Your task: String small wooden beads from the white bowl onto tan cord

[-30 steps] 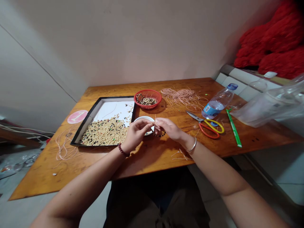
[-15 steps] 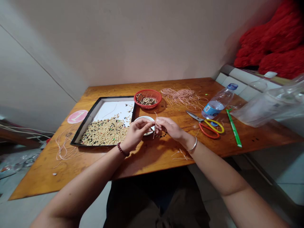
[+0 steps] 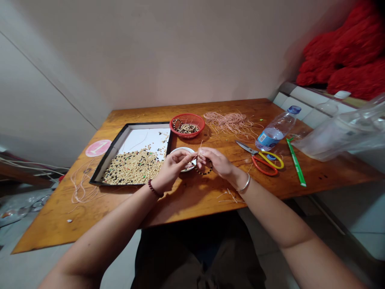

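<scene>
Over the white bowl (image 3: pixel 192 149), my left hand (image 3: pixel 174 167) and my right hand (image 3: pixel 217 161) meet fingertip to fingertip. Both are closed in a pinch on a thin pale cord (image 3: pixel 201 145), whose free end sticks up between them. From the cord hangs a loop of dark beads, a beaded bracelet (image 3: pixel 205 173), below the right fingers. Part of the loop and the exact crossing of the cord are hidden by the fingers. Close to my left hand lies a black-rimmed tray (image 3: pixel 94 176) holding many cream, black and a few coloured beads.
A red basket (image 3: pixel 202 129) of finished-looking bead strings stands behind the bowl. Pink cord (image 3: pixel 228 121) lies heaped beside it. Scissors (image 3: pixel 259 155), a water bottle (image 3: pixel 275 130) and a green strip (image 3: pixel 296 162) are on the right. Cord offcuts (image 3: pixel 230 196) lie near the front edge.
The cord's free end has tilted right instead of hanging across the fingers. The bead loop shows more fully below my right hand. Both hands stay nearly in place.
</scene>
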Demonstrator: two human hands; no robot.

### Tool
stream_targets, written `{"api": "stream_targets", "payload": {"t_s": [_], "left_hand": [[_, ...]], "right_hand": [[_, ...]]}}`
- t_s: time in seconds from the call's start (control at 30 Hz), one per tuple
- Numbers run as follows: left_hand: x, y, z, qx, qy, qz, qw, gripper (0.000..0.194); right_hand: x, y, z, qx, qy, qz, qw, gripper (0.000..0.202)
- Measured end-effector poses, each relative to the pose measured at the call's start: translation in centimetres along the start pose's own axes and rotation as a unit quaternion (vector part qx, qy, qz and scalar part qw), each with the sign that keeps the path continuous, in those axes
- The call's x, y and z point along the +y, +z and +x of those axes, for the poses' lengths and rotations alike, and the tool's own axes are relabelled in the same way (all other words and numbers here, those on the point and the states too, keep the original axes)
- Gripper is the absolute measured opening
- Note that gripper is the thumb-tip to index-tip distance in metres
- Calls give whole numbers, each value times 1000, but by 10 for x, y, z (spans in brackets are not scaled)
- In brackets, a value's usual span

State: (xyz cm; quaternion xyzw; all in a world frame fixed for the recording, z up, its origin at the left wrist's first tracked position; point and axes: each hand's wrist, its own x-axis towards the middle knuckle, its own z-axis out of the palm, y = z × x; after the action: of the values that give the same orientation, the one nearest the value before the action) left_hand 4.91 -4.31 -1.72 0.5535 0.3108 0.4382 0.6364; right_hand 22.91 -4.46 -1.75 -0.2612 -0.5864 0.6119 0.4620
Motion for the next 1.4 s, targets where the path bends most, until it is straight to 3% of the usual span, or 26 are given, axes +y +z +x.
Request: {"api": "stream_targets", "payload": {"t_s": [0.23,0.4,0.63,0.9,1.0,1.1,1.23,1.4], "left_hand": [[2,3,0,-2,3,-12,1000,21],[4,4,0,26,73,94,993,22],[1,3,-1,65,128,229,963,22],[0,1,-1,83,140,291,943,24],[3,2,-4,98,160,349,918,25],[5,3,-9,136,179,438,871,27],[4,5,-12,112,159,501,843,34],[3,9,-12,78,132,498,854,28]], "right_hand": [[-2,2,0,13,-5,8,1000,34],[-1,1,2,23,3,-8,1000,40],[-1,-3,5,93,81,-42,991,59],[0,-6,8,135,52,-107,984,44],[0,-7,8,154,38,-110,981,43],[1,-7,8,165,27,-103,981,43],[3,-5,7,160,20,-88,983,44],[5,-2,6,136,24,-85,987,45]]}}
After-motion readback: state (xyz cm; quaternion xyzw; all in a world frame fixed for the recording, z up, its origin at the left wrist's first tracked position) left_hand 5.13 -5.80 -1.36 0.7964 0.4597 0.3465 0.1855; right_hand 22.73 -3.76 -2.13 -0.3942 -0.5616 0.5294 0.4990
